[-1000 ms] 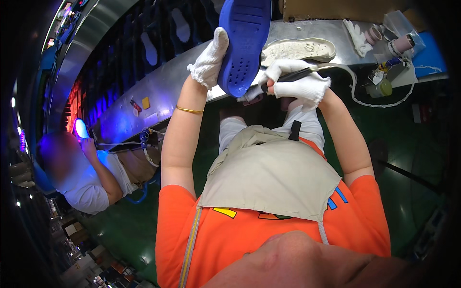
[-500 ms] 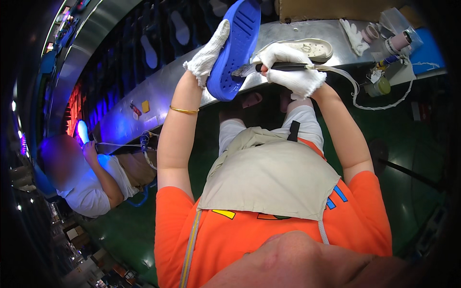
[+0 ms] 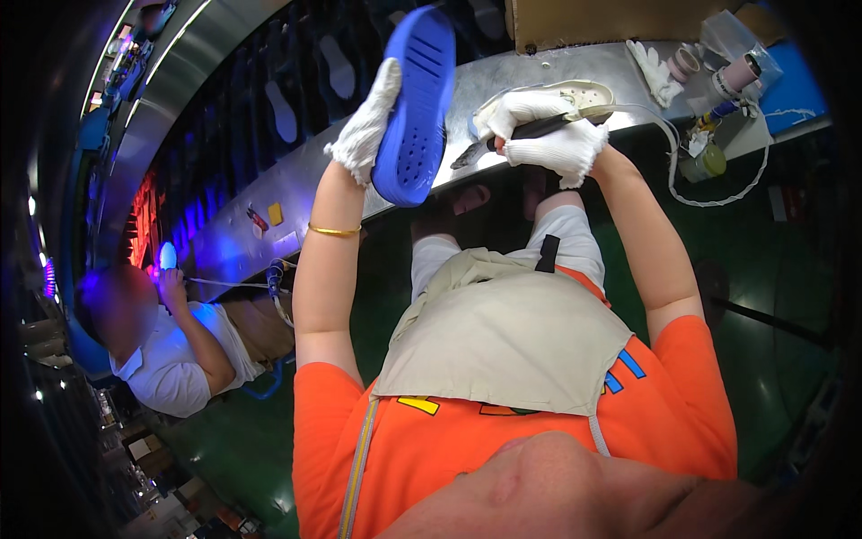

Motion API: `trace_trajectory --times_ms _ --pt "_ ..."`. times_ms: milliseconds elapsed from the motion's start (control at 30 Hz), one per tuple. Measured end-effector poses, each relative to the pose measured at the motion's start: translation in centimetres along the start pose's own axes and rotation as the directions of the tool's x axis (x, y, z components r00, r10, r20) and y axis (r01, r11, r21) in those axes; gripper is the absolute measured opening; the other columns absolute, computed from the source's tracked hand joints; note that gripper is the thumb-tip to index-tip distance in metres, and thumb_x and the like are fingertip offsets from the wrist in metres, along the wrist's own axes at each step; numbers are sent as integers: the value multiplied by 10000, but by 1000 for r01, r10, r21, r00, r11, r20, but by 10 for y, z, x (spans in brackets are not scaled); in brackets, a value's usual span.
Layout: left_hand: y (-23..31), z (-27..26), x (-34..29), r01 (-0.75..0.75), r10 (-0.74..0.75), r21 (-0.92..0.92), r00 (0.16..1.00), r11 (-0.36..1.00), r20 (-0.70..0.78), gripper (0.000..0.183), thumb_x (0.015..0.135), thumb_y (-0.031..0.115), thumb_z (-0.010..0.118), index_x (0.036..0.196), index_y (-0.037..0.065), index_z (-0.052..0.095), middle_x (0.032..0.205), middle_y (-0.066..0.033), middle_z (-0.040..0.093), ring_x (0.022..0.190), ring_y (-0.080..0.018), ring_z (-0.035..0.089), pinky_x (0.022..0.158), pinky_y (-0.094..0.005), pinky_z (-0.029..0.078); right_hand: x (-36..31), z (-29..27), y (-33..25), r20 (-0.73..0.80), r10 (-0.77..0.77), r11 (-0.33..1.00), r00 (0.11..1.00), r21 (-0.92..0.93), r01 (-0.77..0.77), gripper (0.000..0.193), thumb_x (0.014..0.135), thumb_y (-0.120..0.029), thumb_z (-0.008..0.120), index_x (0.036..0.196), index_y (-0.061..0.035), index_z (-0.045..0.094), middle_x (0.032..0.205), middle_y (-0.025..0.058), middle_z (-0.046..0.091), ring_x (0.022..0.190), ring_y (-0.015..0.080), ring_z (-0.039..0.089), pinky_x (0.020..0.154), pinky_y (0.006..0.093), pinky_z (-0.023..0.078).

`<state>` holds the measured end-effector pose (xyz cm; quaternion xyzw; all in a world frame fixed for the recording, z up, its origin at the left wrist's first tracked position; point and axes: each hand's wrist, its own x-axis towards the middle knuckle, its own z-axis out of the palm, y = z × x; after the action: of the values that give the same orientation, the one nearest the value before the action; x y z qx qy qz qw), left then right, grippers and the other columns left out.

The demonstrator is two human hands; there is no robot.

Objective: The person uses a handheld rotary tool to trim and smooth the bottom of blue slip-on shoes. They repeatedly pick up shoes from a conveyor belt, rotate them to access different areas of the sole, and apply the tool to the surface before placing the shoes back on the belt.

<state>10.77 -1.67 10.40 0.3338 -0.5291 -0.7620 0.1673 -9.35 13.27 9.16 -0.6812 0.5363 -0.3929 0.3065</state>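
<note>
My left hand (image 3: 368, 126), in a white knitted glove, grips a blue shoe sole (image 3: 417, 108) from its left side and holds it tilted up above the metal bench edge. Slots mark the sole's far part, and small holes dot its near part. My right hand (image 3: 552, 148), also gloved with bare fingertips showing, closes round the black handle of a glue brush (image 3: 530, 132). A pale tube runs from the handle's end. The brush's dark bristle tip points left, apart from the sole. Just behind the right hand, a cream shoe (image 3: 588, 94) lies on the bench, partly hidden by the glove.
A spare white glove (image 3: 654, 74), pink tape rolls (image 3: 684, 65) and a small jar (image 3: 709, 163) lie at the right, near the looping tube. Behind stands a cardboard box (image 3: 593, 22). Pale soles (image 3: 337, 67) lie on the dark conveyor. A co-worker (image 3: 171, 359) sits at left.
The blue sole has moved left and slightly nearer with my left hand. The brush has come away from the sole's surface, its tip now to the right of it.
</note>
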Motion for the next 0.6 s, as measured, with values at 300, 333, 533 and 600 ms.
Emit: trace_trajectory --times_ms 300,333,533,600 --pt "-54 -46 5 148 248 -744 886 651 393 700 899 601 422 1259 4 484 1148 -192 582 976 -326 605 957 -435 473 -10 21 -16 -289 147 850 946 526 29 178 781 -17 669 937 -37 584 926 39 631 844 85 606 742 228 494" --pt "-58 -23 -4 132 159 -724 934 677 320 668 903 570 443 1261 8 482 1148 -187 577 994 -326 595 961 -456 465 -11 24 -13 -296 166 865 941 502 5 184 787 10 650 950 -27 574 962 59 628 878 100 602 769 244 497" --pt "-87 39 -19 -12 208 -829 970 559 126 496 904 378 530 1252 26 491 1169 -181 574 1033 -308 591 923 -433 497 -10 32 -9 -458 102 962 883 273 30 203 755 7 662 933 -20 570 924 59 625 876 108 603 775 261 501" --pt "-83 57 -24 -23 254 -838 957 544 139 527 910 391 523 1296 41 451 1228 -166 546 1083 -293 570 957 -422 474 -5 35 -17 -504 48 967 862 239 86 204 748 -2 667 928 -21 574 900 61 621 850 111 601 769 264 499"
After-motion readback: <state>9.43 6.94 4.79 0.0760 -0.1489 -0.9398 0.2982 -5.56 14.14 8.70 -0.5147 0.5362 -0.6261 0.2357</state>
